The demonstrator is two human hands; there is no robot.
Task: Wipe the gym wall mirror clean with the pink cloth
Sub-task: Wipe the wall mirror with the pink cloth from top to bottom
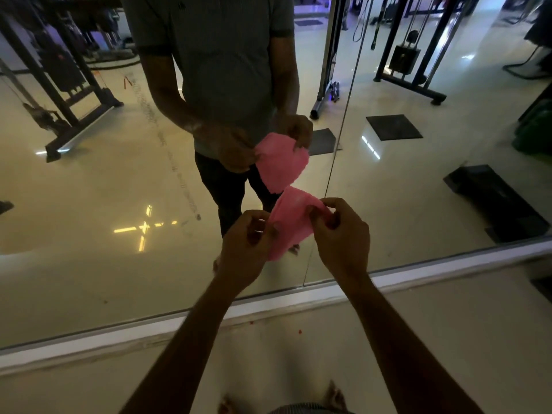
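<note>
Right now my left hand [249, 234] and right hand [340, 231] each pinch an edge of the pink cloth [291, 225], held just before the mirror [89, 189]. I judge folding it into a flat pad wipes best.

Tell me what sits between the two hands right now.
In the head view, only the pink cloth spans the gap: the left hand pinches one edge, the right hand the other, held before the mirror.
</note>
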